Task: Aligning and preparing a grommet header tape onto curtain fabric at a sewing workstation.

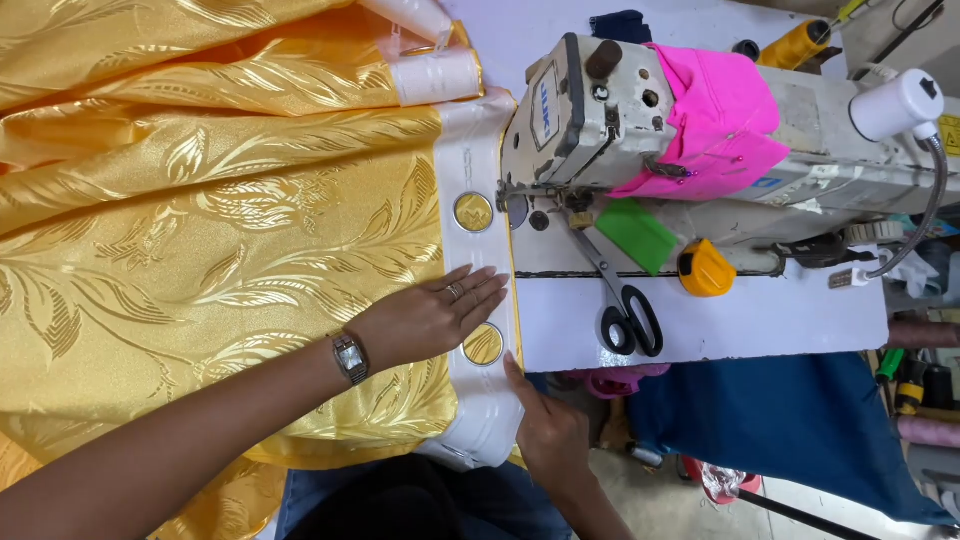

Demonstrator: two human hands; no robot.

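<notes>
White sewing table (760, 320) under gold curtain (200, 250) (both hands (425, 318) flat, open, grip on nothing).

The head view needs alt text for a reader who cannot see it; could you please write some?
Two hands press gold curtain fabric with a white eyelet tape flat at a sewing machine: left hand on the tape, right hand at its near edge. Scissors lie on the white table.
</notes>
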